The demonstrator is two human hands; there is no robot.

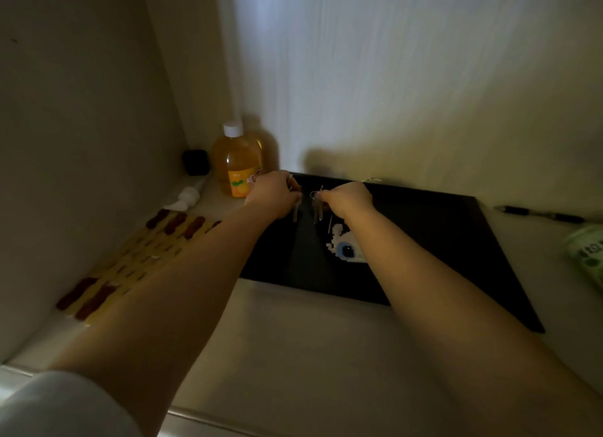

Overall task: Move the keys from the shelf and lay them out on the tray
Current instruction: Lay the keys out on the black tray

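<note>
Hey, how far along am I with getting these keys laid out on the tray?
Done: nothing clearly; no key lies apart on the black tray. In hand: your left hand and right hand each grip keys over the tray's far end. Left: setting them down, spread out. Dim light may hide others.

Bottle (237,162), amber liquid, white cap: orange label bearing a fruit picture, its lettering too blurred to read. Green packet (587,254) at right edge: pale characters, illegible. No other text legible.

the person is wearing a pale grey short sleeve (58,404) on the left arm, both forearms showing bare.
</note>
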